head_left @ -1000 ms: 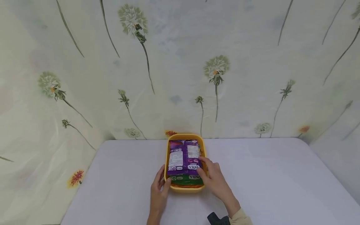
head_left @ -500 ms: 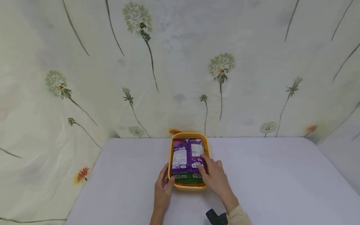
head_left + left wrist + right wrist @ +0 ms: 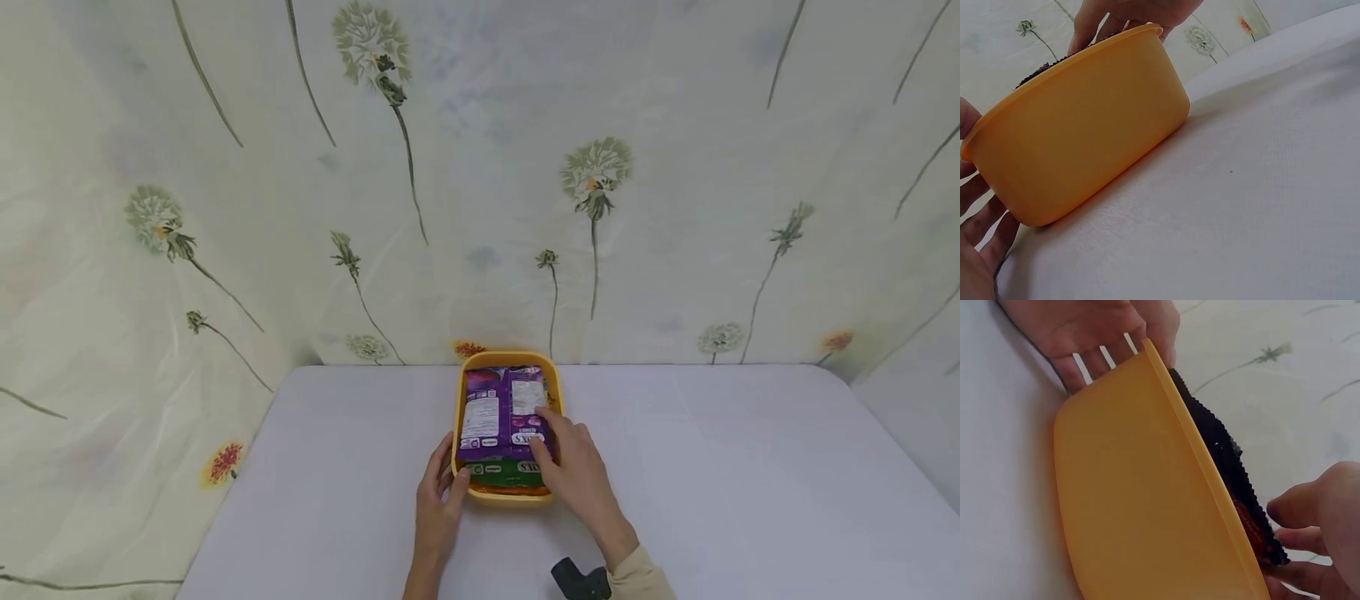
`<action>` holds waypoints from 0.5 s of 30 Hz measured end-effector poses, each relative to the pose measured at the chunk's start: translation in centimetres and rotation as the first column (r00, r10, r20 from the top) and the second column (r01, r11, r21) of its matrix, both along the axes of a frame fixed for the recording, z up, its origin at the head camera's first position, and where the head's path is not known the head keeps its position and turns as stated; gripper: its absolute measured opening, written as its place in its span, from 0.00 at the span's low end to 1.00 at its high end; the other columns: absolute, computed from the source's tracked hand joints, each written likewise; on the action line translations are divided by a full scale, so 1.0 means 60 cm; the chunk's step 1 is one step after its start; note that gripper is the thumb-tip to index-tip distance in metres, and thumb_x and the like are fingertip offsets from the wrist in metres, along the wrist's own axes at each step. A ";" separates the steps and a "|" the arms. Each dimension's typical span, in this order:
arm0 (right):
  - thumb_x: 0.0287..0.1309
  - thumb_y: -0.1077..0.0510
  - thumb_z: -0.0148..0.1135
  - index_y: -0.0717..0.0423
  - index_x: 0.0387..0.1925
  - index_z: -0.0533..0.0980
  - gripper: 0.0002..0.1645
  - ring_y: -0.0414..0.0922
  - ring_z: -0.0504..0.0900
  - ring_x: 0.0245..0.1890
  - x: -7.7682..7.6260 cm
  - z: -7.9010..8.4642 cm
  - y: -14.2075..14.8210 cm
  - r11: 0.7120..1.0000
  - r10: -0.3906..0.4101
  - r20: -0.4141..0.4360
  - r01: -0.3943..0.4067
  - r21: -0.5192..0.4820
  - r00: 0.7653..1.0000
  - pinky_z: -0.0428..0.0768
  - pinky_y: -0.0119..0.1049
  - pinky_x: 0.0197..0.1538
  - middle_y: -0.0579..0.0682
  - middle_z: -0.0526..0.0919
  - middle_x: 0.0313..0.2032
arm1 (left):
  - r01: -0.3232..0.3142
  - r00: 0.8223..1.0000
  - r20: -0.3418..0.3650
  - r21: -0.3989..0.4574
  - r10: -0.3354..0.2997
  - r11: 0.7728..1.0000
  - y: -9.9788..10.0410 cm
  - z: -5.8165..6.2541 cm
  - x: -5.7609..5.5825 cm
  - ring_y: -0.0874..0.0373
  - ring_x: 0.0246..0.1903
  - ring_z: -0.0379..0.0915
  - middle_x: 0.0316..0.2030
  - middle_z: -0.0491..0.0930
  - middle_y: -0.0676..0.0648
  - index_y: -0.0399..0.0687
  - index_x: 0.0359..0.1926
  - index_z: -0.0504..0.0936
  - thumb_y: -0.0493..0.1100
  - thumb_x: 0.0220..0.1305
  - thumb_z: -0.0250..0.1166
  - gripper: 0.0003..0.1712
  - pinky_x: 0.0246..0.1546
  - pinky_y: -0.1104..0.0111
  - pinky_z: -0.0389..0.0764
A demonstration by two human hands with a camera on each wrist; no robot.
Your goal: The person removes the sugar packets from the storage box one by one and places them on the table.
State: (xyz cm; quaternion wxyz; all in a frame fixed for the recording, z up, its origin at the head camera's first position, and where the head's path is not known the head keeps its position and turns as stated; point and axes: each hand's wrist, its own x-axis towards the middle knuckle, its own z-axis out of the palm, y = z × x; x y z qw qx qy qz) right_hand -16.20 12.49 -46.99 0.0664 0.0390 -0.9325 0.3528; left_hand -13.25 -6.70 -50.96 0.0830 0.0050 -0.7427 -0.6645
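Observation:
A yellow plastic tub (image 3: 510, 502) stands on the white-covered table near its back edge. Filling it are flat snack packets: a purple packet (image 3: 482, 419) on top, a green packet (image 3: 502, 473) beneath it and a strip of orange at the front. My left hand (image 3: 438, 504) holds the tub's front left corner, thumb at the rim and fingers along the outer wall. My right hand (image 3: 581, 475) reaches over the right rim, its thumb and index finger resting on the purple packet. In the right wrist view a packet's dark serrated edge (image 3: 1225, 453) rises above the rim beside that hand.
The white tablecloth (image 3: 712, 467) spreads to both sides of the tub. A pale fabric backdrop (image 3: 480, 167) with dandelions hangs right behind the table. A black angular piece (image 3: 581, 579) sits by the right sleeve (image 3: 641, 575).
The whole head view has shifted, so everything appears slightly farther right and up. Both hands keep their places at the tub, and the packets lie the same way.

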 end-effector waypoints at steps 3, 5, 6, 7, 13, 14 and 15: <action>0.62 0.51 0.57 0.49 0.65 0.65 0.30 0.50 0.75 0.51 0.000 -0.002 -0.001 1.000 0.006 -0.032 -0.007 -0.021 0.999 0.73 0.49 0.52 0.54 0.77 0.57 | -0.008 1.000 -0.003 0.009 0.008 1.000 0.001 -0.019 -0.008 0.54 0.63 0.67 0.66 0.67 0.47 0.48 0.69 0.60 0.43 0.66 0.59 0.33 0.56 0.72 0.73; 0.62 0.52 0.57 0.49 0.65 0.66 0.30 0.52 0.75 0.55 0.000 -0.003 -0.002 0.999 0.012 -0.059 -0.015 -0.045 0.998 0.70 0.52 0.55 0.54 0.76 0.59 | -0.014 1.000 -0.009 0.006 0.014 1.000 0.001 -0.034 -0.013 0.55 0.63 0.67 0.66 0.67 0.48 0.50 0.69 0.60 0.44 0.66 0.59 0.32 0.56 0.71 0.73; 0.62 0.52 0.58 0.50 0.64 0.66 0.29 0.53 0.75 0.57 0.000 -0.003 -0.003 0.998 0.015 -0.072 -0.020 -0.058 0.997 0.69 0.53 0.56 0.54 0.75 0.59 | -0.018 1.000 -0.011 0.007 0.018 1.000 0.000 -0.041 -0.016 0.56 0.63 0.67 0.66 0.67 0.49 0.52 0.69 0.61 0.45 0.66 0.59 0.32 0.57 0.70 0.73; 0.62 0.53 0.58 0.49 0.64 0.65 0.29 0.53 0.75 0.58 0.000 -0.003 -0.004 0.997 0.018 -0.083 -0.024 -0.070 0.996 0.69 0.53 0.56 0.54 0.75 0.60 | -0.020 1.000 -0.018 0.002 0.020 1.000 0.000 -0.045 -0.018 0.56 0.63 0.67 0.66 0.67 0.50 0.54 0.69 0.61 0.45 0.66 0.59 0.32 0.57 0.70 0.73; 0.63 0.54 0.58 0.46 0.67 0.62 0.32 0.55 0.71 0.62 0.002 0.000 -0.011 0.980 0.058 -0.091 -0.074 -0.184 0.994 0.72 0.55 0.60 0.54 0.68 0.65 | -0.028 0.999 -0.025 0.000 0.028 1.000 -0.001 -0.054 -0.020 0.60 0.63 0.67 0.65 0.68 0.54 0.59 0.68 0.62 0.48 0.65 0.59 0.31 0.56 0.72 0.73; 0.63 0.54 0.57 0.46 0.67 0.61 0.32 0.55 0.70 0.63 0.002 0.000 -0.012 0.974 0.072 -0.085 -0.088 -0.209 0.994 0.72 0.55 0.60 0.54 0.66 0.66 | -0.027 0.999 -0.022 0.001 0.027 1.000 -0.001 -0.054 -0.020 0.61 0.63 0.67 0.65 0.68 0.54 0.60 0.68 0.62 0.48 0.65 0.59 0.31 0.57 0.72 0.73; 0.63 0.54 0.57 0.45 0.67 0.60 0.32 0.56 0.68 0.64 0.002 0.000 -0.013 0.968 0.084 -0.080 -0.100 -0.230 0.993 0.71 0.55 0.60 0.54 0.65 0.66 | -0.027 0.999 -0.017 0.001 0.027 1.000 -0.001 -0.054 -0.020 0.62 0.63 0.67 0.65 0.68 0.55 0.61 0.68 0.62 0.48 0.65 0.59 0.31 0.57 0.72 0.73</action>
